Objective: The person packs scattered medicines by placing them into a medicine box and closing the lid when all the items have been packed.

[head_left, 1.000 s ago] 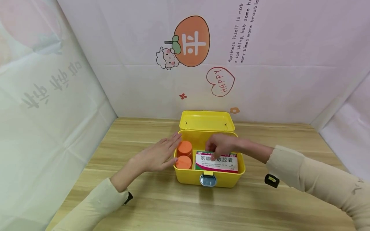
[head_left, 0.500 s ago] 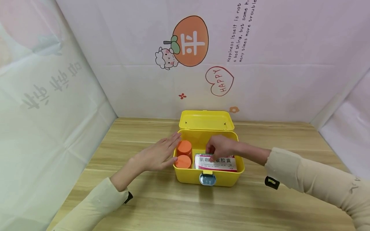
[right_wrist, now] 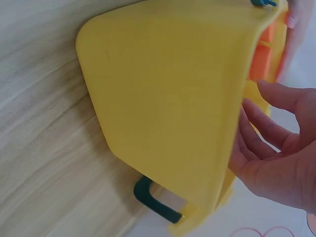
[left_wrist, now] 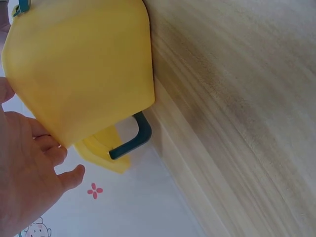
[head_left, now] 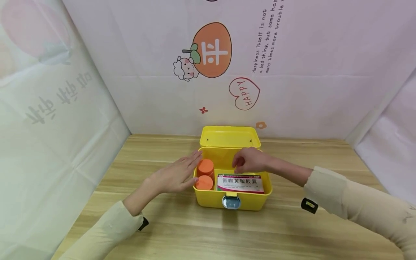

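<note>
A yellow lidded storage box (head_left: 208, 198) stands with its lid (head_left: 230, 136) tipped back. Inside at the left are two orange-capped jars (head_left: 206, 167), one behind the other. A white medicine box (head_left: 242, 185) with a magenta and green border and Chinese print lies at the right. My left hand (head_left: 177, 175) rests along the storage box's left rim, fingers straight. Over the medicine box hovers my right hand (head_left: 251, 160), its fingers loosely bent and nothing between them. The right wrist view shows that thumb apart from the fingers, which reach in past the rim.
The wood-grain table (head_left: 182, 231) extends around the box. A printed cloth backdrop (head_left: 156, 104) rises close behind the open lid. A dark green carrying handle (left_wrist: 140, 136) juts from the box's back, and a clear latch (head_left: 231, 202) hangs at its front.
The right hand has let go of the medicine box and lifted slightly away. The medicine box sits lower inside the storage box. The left hand has stayed at the rim.
</note>
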The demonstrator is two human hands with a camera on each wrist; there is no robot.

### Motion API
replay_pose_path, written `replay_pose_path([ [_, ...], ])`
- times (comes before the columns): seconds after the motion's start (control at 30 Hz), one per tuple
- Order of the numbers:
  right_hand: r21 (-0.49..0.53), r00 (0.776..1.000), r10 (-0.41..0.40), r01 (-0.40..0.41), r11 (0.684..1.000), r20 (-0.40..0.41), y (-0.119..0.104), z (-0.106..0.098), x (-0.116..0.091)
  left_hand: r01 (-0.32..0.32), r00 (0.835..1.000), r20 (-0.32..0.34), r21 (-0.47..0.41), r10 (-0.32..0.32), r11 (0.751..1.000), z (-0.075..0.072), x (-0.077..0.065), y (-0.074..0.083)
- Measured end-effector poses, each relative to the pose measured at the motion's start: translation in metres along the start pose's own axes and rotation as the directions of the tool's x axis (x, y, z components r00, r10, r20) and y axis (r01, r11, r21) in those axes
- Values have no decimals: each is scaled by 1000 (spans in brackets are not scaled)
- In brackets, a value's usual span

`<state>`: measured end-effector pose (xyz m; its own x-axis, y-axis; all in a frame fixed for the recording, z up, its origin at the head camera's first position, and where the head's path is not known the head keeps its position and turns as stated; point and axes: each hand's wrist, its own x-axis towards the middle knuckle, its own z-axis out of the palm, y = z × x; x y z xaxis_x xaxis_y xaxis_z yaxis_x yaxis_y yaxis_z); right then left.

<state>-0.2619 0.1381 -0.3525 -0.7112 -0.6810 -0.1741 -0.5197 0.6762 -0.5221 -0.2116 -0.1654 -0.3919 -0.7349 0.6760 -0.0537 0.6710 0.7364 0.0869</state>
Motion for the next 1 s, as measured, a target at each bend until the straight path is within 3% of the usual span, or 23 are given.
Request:
replay_pose_path([
  [0.17,38,998,3,0,999,-63,2,-10,-8,0,1000,-4,-18,0,1000,-1,-2,-1],
  [0.33,123,992,40,-25,992,-118,6,-20,-18,21,1000,-18,-96,-22,995,-3,-5,0],
  [0.53,192,971,118,-77,978,-207,16,-30,-30,46,993,-95,-200,-66,979,-4,-2,-1],
  [0.63,214,956,147,-93,972,-253,22,-35,-35,62,984,-142,-283,-106,957,-5,0,-3],
  [0.8,270,924,202,-115,956,-324,31,-39,-39,137,954,-194,-397,-229,907,-4,7,-7],
  [1.0,344,881,288,-156,926,-375,43,-38,-38,211,923,-195,-462,-331,861,-1,20,-14],
])
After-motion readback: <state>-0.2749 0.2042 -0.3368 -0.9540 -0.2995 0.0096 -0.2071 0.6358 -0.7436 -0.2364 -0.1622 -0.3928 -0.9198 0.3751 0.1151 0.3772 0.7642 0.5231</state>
